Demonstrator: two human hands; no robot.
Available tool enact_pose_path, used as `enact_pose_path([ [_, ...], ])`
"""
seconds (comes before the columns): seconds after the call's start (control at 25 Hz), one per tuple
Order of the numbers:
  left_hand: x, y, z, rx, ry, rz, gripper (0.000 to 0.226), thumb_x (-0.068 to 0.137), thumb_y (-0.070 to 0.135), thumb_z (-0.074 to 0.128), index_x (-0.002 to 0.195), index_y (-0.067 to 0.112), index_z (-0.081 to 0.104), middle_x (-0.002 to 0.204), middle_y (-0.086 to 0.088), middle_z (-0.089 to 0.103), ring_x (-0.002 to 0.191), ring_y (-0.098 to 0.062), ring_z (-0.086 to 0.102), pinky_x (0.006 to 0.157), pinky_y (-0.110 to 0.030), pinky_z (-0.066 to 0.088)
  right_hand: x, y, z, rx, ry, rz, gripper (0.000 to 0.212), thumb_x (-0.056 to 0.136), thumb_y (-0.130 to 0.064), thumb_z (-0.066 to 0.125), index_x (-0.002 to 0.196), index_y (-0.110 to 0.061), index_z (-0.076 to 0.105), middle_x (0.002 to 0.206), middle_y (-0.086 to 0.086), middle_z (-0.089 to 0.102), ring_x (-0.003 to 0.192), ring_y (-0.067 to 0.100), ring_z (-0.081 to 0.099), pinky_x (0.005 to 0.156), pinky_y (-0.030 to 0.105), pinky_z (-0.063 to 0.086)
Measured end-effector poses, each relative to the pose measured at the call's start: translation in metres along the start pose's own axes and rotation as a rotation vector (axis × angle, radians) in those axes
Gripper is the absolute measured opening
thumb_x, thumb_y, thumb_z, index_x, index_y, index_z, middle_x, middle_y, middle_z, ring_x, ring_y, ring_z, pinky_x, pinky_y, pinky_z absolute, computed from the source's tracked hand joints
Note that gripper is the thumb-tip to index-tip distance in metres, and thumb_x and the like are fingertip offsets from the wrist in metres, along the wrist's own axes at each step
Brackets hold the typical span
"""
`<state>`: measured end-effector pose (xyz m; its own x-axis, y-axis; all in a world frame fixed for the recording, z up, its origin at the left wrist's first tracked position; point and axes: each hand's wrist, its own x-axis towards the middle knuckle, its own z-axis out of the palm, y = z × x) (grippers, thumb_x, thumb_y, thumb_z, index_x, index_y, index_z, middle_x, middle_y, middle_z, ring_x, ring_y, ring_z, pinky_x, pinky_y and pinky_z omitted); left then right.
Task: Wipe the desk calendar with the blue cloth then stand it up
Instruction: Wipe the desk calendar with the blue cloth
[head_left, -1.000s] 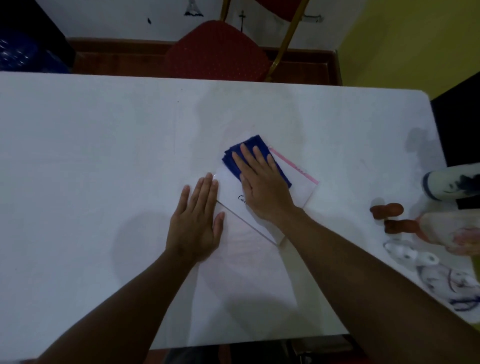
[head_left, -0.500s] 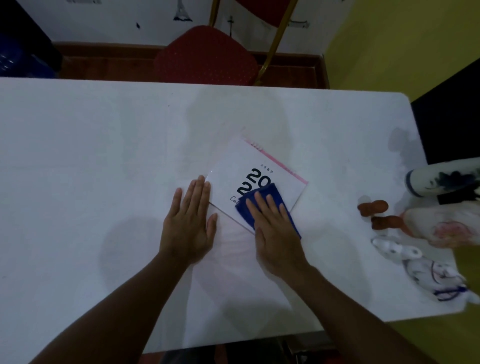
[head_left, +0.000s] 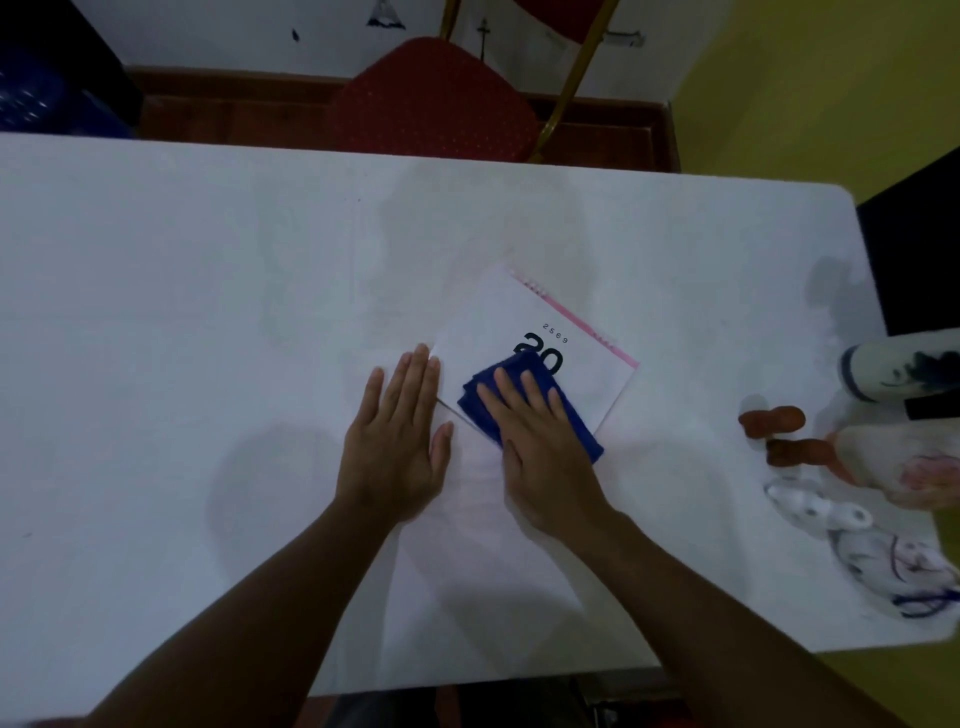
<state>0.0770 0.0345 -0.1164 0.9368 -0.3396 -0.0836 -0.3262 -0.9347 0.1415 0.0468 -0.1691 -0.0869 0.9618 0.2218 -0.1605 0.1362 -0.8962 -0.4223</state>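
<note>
A white desk calendar (head_left: 498, 322) with a pink top strip and large black digits lies flat and turned at an angle on the white table (head_left: 208, 260). A folded blue cloth (head_left: 571, 415) rests on its near half. My right hand (head_left: 535, 441) presses flat on the cloth, fingers spread over it. My left hand (head_left: 400, 431) lies flat on the table, its fingertips touching the calendar's left edge, holding nothing.
Ceramic figurines (head_left: 852, 525), two brown pieces (head_left: 774, 421) and a blue-and-white vase (head_left: 898, 374) lying on its side crowd the table's right edge. A red chair (head_left: 431, 98) stands behind the far edge. A dark cabinet (head_left: 919, 244) is at the right.
My right hand slid the cloth from the calendar's far part to its near corner, then slightly back up over the digits. The left hand stayed flat at the calendar's left edge.
</note>
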Motion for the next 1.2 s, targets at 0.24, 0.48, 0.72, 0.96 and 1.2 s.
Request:
enact_pose_path([
  [0.24, 0.0, 0.002, -0.001, -0.022, -0.016, -0.002, 0.072, 0.107, 0.048, 0.019, 0.166, 0.008, 0.011, 0.176, -0.011, 0.009, 0.164, -0.025, 0.006, 0.131, -0.051, 0.019, 0.09, 0.005, -0.012, -0.125, 0.021, 0.022, 0.069, 0.101, -0.01, 0.05, 0.161, -0.019, 0.019, 0.17, 0.003, 0.015, 0.156, 0.029, 0.008, 0.127, 0.05, 0.008],
  [0.48, -0.001, 0.0, -0.001, -0.036, -0.021, 0.015, 0.071, 0.108, 0.047, 0.021, 0.166, 0.007, 0.009, 0.176, -0.011, 0.005, 0.164, -0.023, 0.003, 0.132, -0.049, 0.017, 0.023, 0.008, -0.004, -0.037, 0.035, -0.146, 0.062, 0.102, -0.011, 0.046, 0.16, -0.018, 0.026, 0.169, 0.002, 0.02, 0.156, 0.025, 0.01, 0.127, 0.05, 0.013],
  [0.72, 0.001, 0.002, -0.016, -0.073, -0.145, 0.009, 0.072, 0.108, 0.047, 0.019, 0.166, 0.009, -0.002, 0.176, -0.011, -0.007, 0.163, -0.025, -0.007, 0.133, -0.049, 0.008, -0.035, 0.031, -0.027, -0.045, -0.1, -0.383, 0.06, 0.105, -0.016, 0.046, 0.16, -0.018, 0.025, 0.169, 0.003, 0.017, 0.157, 0.021, 0.007, 0.127, 0.041, 0.009],
  [0.96, 0.002, 0.028, -0.056, -0.044, -0.233, 0.055, 0.071, 0.107, 0.033, 0.024, 0.165, 0.006, -0.006, 0.173, -0.018, -0.015, 0.162, -0.032, -0.014, 0.133, -0.049, 0.002, -0.042, 0.027, -0.041, 0.106, 0.214, 0.247, 0.031, 0.085, -0.013, 0.073, 0.115, -0.007, 0.07, 0.121, 0.016, 0.06, 0.114, 0.034, 0.053, 0.096, 0.042, 0.043],
  [1.2, 0.007, 0.066, -0.089, -0.096, -0.258, 0.364, 0.06, 0.104, 0.03, 0.045, 0.161, 0.017, 0.031, 0.172, -0.007, 0.026, 0.163, -0.025, 0.01, 0.134, -0.044, 0.003, -0.039, 0.002, -0.071, 0.32, 0.016, 0.136, 0.016, 0.088, -0.006, 0.064, 0.099, -0.017, 0.064, 0.094, -0.004, 0.066, 0.088, 0.017, 0.059, 0.086, 0.039, 0.052],
])
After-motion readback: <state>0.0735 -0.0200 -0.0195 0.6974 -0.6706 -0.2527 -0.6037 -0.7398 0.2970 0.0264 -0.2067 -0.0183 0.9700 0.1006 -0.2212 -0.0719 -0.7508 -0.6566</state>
